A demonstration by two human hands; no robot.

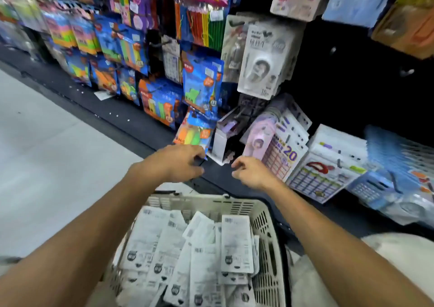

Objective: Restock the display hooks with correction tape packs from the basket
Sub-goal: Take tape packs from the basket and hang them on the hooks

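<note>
A beige plastic basket [267, 215] stands low in front of me, filled with several white correction tape packs [236, 243] lying printed backs up. Both my arms reach over it toward the bottom of the display. My left hand [178, 163] has curled fingers, their tips at the lower corner of a hanging blue pack [195, 130]; blur hides whether it pinches anything. My right hand [251, 173] hovers with loosely curled fingers and holds nothing, just below a small white box [219, 142] on the dark shelf base.
Hooks with blue and multicoloured packs [202, 81] fill the wall to the left. White and lilac correction tape cards [265, 60] hang at centre right, with label-sheet packs [284, 158] and blue mesh goods [399, 156] lower right. Grey floor [47, 154] lies to the left.
</note>
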